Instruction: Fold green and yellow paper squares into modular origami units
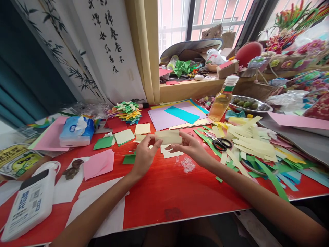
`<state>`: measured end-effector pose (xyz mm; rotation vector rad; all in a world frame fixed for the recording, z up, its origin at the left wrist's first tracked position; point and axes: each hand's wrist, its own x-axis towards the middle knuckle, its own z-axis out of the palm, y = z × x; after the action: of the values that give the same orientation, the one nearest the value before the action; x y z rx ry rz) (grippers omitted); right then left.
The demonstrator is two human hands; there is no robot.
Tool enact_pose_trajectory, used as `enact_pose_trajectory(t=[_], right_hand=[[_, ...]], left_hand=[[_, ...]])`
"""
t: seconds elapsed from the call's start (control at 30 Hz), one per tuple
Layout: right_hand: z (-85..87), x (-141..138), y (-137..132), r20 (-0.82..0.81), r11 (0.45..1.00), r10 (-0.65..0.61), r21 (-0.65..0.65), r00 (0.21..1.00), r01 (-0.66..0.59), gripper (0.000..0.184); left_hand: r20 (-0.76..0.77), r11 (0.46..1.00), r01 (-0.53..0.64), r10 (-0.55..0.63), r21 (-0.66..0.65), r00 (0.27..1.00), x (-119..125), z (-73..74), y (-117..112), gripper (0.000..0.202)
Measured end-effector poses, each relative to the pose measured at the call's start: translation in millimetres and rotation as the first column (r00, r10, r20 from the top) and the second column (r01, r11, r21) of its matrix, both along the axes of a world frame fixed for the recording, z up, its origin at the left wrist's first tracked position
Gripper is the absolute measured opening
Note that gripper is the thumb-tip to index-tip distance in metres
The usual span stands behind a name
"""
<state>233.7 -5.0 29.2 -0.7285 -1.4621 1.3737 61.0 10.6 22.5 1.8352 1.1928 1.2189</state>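
A small cream paper rectangle, which looks folded, is held up over the middle of the table. My left hand pinches its left end between thumb and fingers. At the right end, my right hand has its fingertips against the edge, thumb spread apart below the paper. Under the hands lies a cream square on the tabletop. Just behind my left hand is a small stack of cream squares. Green paper pieces lie left of that hand, partly hidden by it.
Black-handled scissors lie right of my hands, beside heaped paper strips. Behind are purple sheets, a bottle and a folded-paper cluster. Pink squares, a tissue pack and a white case sit left.
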Motion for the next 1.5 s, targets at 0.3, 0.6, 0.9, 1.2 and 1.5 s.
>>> enact_pose_trajectory(t=[0.3,0.6,0.9,1.2,1.5], right_hand=[[-5.4,1.8,3.9,0.016,0.993,-0.102,-0.065,0.995,0.103,0.029],[-5.7,0.7,3.7,0.023,0.988,-0.133,-0.071,0.991,0.134,0.025],[-7.5,0.6,3.5,0.024,0.986,-0.152,-0.064,0.988,0.153,0.026],[-8.9,0.8,3.9,0.033,0.984,-0.154,-0.080,0.987,0.156,0.026],[-12.4,-0.5,4.7,-0.005,0.984,-0.146,-0.101,0.989,0.144,0.028]], left_hand=[[0.056,0.999,0.040,-0.040,0.008,0.998,3.2,-0.8,-0.9,0.041],[0.053,0.997,0.078,-0.078,-0.001,0.996,4.1,0.1,-3.4,0.034],[0.064,0.996,0.091,-0.091,-0.003,0.994,4.5,-0.8,-4.2,0.031],[0.104,0.991,0.131,-0.127,-0.033,0.986,4.5,-1.2,-5.8,0.030],[0.100,0.990,0.130,-0.124,-0.055,0.987,5.2,1.8,-7.0,0.028]])
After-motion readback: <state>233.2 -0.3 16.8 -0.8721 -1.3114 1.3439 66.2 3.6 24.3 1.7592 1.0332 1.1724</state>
